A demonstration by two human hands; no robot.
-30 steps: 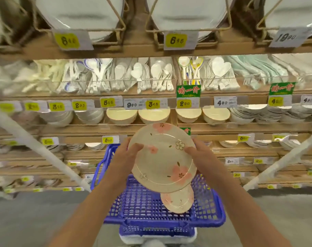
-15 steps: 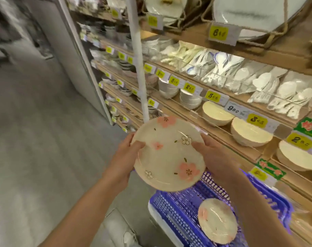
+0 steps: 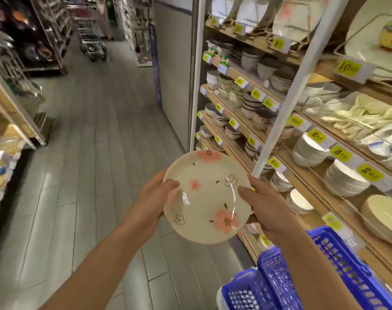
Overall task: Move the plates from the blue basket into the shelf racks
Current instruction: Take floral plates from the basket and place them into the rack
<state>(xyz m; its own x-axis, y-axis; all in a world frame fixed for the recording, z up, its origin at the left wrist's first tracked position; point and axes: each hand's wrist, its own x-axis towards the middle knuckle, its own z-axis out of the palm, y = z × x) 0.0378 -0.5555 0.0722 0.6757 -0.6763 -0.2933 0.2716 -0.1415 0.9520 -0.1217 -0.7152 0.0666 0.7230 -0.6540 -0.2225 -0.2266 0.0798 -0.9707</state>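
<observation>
Plate (image 3: 205, 198) was held clear of the basket (image 3: 338, 267), rim gripped by 2 hands: left hand (image 3: 156, 201), right hand (image 3: 265, 210). Judged glazed, stiff, slippery, breakable; opposite rim edges were judged the best hold.

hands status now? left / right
Left hand: grips the floral plate at its left rim.
Right hand: grips the same plate at its right rim.
</observation>
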